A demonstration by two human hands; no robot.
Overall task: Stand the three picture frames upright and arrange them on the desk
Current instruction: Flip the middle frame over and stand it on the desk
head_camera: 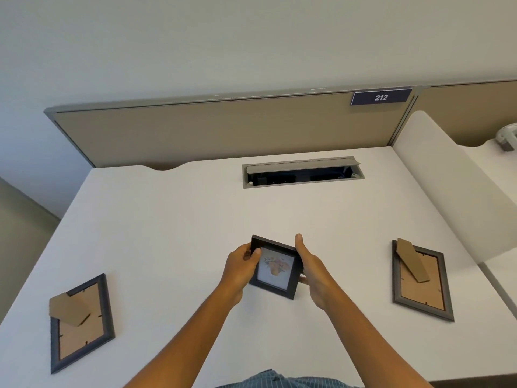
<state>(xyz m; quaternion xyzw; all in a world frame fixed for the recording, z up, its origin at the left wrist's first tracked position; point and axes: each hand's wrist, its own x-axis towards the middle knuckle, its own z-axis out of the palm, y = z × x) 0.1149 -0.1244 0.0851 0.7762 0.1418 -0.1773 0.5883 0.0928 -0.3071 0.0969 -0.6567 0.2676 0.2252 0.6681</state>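
A small black picture frame (275,268) with a flower print faces me, tilted, above the middle of the white desk (173,214). My left hand (240,261) grips its left edge and my right hand (310,268) holds its right edge. A grey frame (81,326) lies face down at the near left, its brown cardboard stand sticking up. Another grey frame (422,281) lies face down at the right, its stand also raised. Both are well apart from my hands.
An open cable tray (302,172) is set into the desk at the back middle. A tan partition (223,130) with a "212" label (381,97) closes the far edge. A white divider (447,186) bounds the right side.
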